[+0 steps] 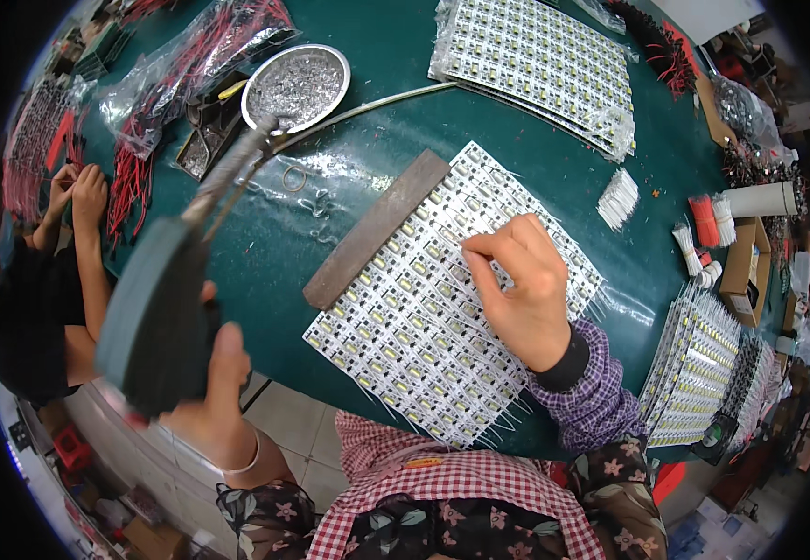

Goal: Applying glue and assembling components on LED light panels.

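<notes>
My left hand [223, 401] grips a dark green soldering gun [148, 317], smeared by motion. Its metal barrel points up toward a steel bowl [346, 79] filled with silvery bits. Over the panel of small LED circuit boards [405, 345], my right hand [526, 289] is closed in a pinch, thumb against forefinger. Whatever lies between those fingertips is too small to make out. Thin white wires lie across the panel and stick out past its lower right edges. A dark flat bar [377, 229] rests along the panel's upper left edge.
A stack of LED panels [536, 75] lies at the back; more panels [690, 373] stand at the right. A white wire bundle [618, 200] sits right of my work. Bagged red wires [200, 56] lie back left. Another person's hands [88, 191] work at the left edge.
</notes>
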The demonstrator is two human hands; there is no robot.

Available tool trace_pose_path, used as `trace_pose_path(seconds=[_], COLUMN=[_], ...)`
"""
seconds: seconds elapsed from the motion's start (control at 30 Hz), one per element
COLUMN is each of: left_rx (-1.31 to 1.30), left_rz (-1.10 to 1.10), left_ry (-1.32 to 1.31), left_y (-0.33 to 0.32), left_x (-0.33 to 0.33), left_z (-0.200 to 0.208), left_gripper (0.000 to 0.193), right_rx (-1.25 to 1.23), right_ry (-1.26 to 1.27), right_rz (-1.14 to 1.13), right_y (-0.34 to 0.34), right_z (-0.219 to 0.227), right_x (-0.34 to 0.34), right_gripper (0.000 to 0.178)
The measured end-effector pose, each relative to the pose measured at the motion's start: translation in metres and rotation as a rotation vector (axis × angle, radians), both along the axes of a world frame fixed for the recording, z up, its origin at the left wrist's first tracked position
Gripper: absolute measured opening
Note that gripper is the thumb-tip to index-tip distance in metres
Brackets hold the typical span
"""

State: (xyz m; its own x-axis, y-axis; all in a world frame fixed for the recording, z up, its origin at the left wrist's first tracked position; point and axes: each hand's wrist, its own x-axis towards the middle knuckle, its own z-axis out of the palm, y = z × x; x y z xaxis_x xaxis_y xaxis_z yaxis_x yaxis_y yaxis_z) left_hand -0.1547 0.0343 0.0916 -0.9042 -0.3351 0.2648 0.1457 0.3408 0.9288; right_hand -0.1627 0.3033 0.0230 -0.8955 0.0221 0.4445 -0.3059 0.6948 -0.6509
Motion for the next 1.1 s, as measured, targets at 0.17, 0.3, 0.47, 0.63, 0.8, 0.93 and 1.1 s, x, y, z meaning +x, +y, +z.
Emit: trace_pose_path(seconds=[0.17,0.3,0.47,0.63,0.8,0.93,1.1], left_rx=[0.115,0.182,0.111,0.213,0.173,0.202,0.183], left_rz=[-0.209,-0.1,-0.258,-0.248,-0.305,-0.293,-0.288], left_ry=[0.093,-0.246,-0.317,-0.474,-0.47,-0.478,-0.485], left_y=[-0.017,0.011,0.015,0.024,0.026,0.028,0.028], left_x=[0.033,0.053,0.057,0.055,0.053,0.053,0.054], left_z=[-0.002,-0.033,-0.064,-0.06,-0.06,-0.06,-0.059], left_gripper=[0.056,0.048,0.029,0.025,0.02,0.018,0.019], right_rx=[-0.112,-0.101,-0.065,-0.065,-0.044,-0.029,-0.026], right_ry=[0.007,-0.018,-0.005,0.002,0.007,0.026,0.024], right_rz=[0.017,0.022,0.031,0.022,0.015,0.018,0.018], right_y=[-0.009,-0.011,-0.013,-0.013,-0.012,-0.012,-0.013], right_z=[-0.025,-0.038,-0.038,-0.038,-0.04,-0.039,-0.041], right_x=[-0.01,-0.008,-0.008,-0.008,-0.008,-0.009,-0.009], right_gripper=[0.011,0.01,0.011,0.011,0.011,0.011,0.011])
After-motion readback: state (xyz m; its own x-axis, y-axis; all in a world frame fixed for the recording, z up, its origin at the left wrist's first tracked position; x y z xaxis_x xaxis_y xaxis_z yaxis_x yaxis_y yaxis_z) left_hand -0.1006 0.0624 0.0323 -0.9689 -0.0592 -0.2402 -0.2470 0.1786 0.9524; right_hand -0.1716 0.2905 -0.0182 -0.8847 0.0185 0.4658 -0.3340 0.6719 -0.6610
